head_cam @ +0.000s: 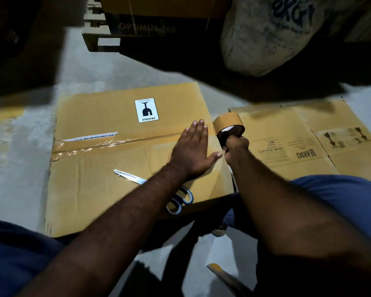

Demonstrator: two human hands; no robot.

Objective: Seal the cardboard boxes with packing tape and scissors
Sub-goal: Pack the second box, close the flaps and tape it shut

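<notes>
A closed cardboard box (107, 168) with a white FRAGILE sticker lies in front of me. Brown tape runs along its centre seam from the left edge. My left hand (191, 151) lies flat with straight fingers on the seam near the box's right edge, pressing the tape down. Just right of it, my right hand (236, 147) grips a roll of brown packing tape (228, 125) held upright at the box's right edge. Silver scissors (141, 181) with blue-grey handles lie on the box top, partly under my left forearm.
A flattened cardboard sheet (304, 142) printed BEARDO lies on the floor to the right. A large grey sack (266, 35) and a stacked carton on a pallet (146, 28) stand behind. Grey concrete floor (19, 157) lies to the left. My knees in blue trousers flank the box.
</notes>
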